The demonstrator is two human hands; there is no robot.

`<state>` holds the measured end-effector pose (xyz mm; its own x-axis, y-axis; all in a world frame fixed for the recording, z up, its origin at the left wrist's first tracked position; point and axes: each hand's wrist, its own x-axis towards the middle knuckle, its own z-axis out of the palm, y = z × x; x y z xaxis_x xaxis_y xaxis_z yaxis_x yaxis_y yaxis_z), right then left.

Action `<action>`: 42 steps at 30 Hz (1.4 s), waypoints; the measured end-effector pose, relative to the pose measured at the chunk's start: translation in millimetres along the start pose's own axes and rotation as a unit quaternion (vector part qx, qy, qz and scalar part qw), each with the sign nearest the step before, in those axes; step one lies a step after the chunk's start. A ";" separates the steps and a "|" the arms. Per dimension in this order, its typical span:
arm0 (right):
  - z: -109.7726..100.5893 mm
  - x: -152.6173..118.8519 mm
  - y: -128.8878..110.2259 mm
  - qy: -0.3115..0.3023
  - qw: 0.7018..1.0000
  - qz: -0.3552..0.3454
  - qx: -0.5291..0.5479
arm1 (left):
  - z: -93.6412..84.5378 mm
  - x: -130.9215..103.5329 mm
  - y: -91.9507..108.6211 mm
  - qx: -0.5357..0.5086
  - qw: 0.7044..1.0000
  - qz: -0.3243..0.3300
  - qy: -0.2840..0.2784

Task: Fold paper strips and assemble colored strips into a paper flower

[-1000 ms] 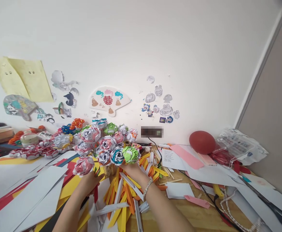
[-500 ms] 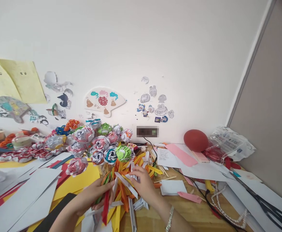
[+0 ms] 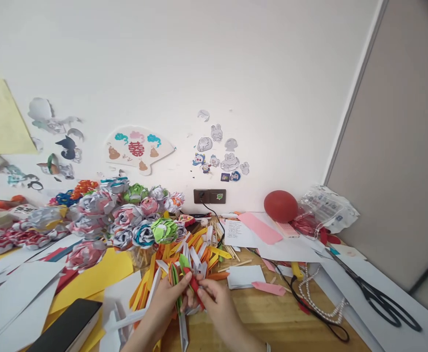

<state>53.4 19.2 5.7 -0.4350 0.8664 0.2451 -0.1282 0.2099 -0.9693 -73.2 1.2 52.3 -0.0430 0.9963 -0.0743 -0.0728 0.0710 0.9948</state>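
My left hand (image 3: 164, 300) is closed around a small bundle of folded paper strips (image 3: 174, 275), green ones showing at its top. Close beside it, my right hand (image 3: 217, 299) pinches a red folded paper strip (image 3: 195, 287) with thumb and fingertips. The left thumb also rests against this red strip. Under and around both hands spreads a heap of folded paper strips (image 3: 146, 289) in orange, yellow and white. The fingers partly hide the lower part of the bundle.
Paper flowers (image 3: 128, 215) are heaped behind on the left. A black box-shaped object (image 3: 67, 326) lies on yellow sheets at the front left. Scissors (image 3: 378, 296), a bead string (image 3: 305, 288), a red balloon (image 3: 281, 206) and a black cable (image 3: 290, 291) are on the right.
My right hand has left the strip heap and come to my left hand, taking hold of the red strip. That strip now points upward between both hands. The view has turned right.
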 end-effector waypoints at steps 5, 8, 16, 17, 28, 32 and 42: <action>-4.1 -3.1 2.2 0.069 0.971 -0.041 -0.225 | 12.1 -5.5 -5.8 0.009 0.999 0.021 0.037; -5.8 -3.9 4.7 0.089 0.945 -0.059 -0.309 | 20.0 -8.4 -9.9 -0.007 0.998 0.036 0.042; -9.5 -6.3 -5.7 0.077 0.903 -0.131 -0.403 | 20.3 -8.1 -22.1 0.010 0.998 0.040 0.055; -10.7 -6.4 -7.9 0.074 0.892 -0.141 -0.422 | 20.1 -8.2 -22.8 0.013 0.997 0.042 0.060; -17.3 -7.2 -26.3 -0.019 0.815 -0.106 -0.569 | 22.1 -6.6 -31.7 0.159 0.985 0.020 0.065; -52.5 -10.6 -48.4 0.027 0.798 -0.047 -0.600 | 24.4 -7.9 -31.6 0.164 0.985 0.003 0.054; -160.5 -45.0 -11.8 0.075 0.643 0.020 -0.762 | 24.8 -8.4 -28.0 0.099 0.993 -0.063 0.028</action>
<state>217.5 50.5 2.9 -0.3052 0.8951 0.3250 0.9523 0.2871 0.1035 -46.0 -8.0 26.8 -0.1021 0.9752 -0.1963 0.1152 0.2076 0.9714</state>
